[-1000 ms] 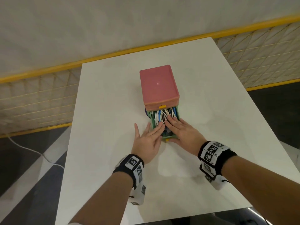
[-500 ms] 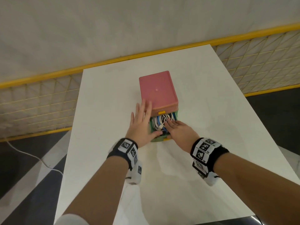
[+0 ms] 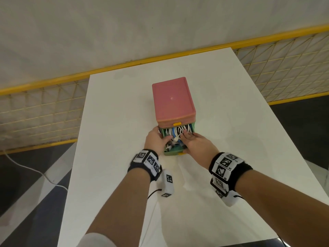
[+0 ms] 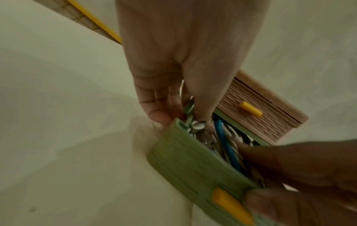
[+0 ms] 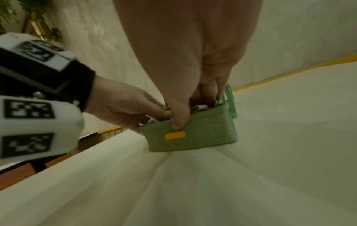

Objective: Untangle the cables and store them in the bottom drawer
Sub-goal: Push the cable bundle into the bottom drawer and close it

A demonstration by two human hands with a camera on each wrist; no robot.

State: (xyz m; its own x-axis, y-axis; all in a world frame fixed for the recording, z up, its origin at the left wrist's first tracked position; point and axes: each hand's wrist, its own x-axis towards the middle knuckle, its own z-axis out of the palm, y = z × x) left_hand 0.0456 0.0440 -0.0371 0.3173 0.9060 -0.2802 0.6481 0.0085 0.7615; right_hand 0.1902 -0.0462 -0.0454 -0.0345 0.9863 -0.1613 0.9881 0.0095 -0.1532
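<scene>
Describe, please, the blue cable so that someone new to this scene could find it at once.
On the white table stands a pink box whose green bottom drawer is pulled out, with both hands reaching in. Among the cables inside, the blue cable runs between the two hands; it is the only blue one beside white ones.

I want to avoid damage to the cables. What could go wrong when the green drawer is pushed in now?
1. White and blue cables stand high in the green drawer, so a loop may catch under the pink drawer above it.
2. Fingers of the left hand and right hand are inside the drawer and could be pinched.
</scene>
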